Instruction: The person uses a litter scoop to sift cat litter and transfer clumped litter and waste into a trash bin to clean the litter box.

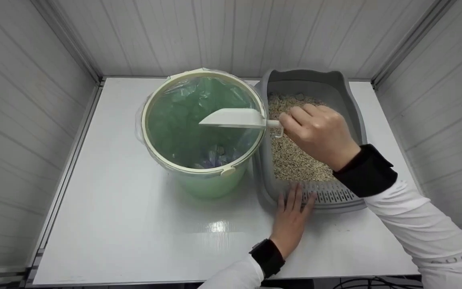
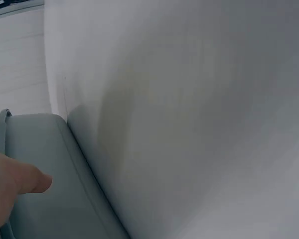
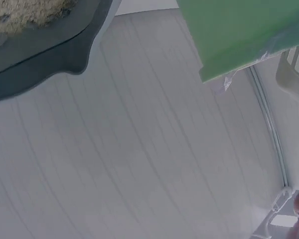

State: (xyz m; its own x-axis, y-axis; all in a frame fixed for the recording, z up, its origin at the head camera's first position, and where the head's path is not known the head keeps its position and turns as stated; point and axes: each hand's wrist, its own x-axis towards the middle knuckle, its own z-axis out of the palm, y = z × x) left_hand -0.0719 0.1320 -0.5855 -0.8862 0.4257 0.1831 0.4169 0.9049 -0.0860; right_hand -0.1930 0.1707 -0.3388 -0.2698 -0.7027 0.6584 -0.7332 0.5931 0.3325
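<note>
My right hand (image 1: 315, 130) grips the handle of a white litter scoop (image 1: 235, 117), whose blade is tipped on its side over the mouth of a green bucket (image 1: 211, 184). Slots in the scoop (image 3: 294, 62) show at the right edge of the right wrist view. My left hand (image 1: 293, 220) lies with straight fingers on the front rim of a grey litter box (image 1: 353, 108). Tan pellet litter (image 1: 299, 160) covers the box floor, with a few darker clumps near the back. In the left wrist view the thumb (image 2: 32, 179) rests against the box's outer wall (image 2: 55, 199).
A clear plastic bag (image 1: 203, 90) lines the bucket, folded over its cream rim (image 1: 146, 132); a small clump (image 1: 219, 150) lies inside. Bucket and box stand side by side on a white table (image 1: 106, 208). Ribbed panels (image 1: 231, 36) enclose the back and sides. Black cables (image 1: 375, 283) lie below the front edge.
</note>
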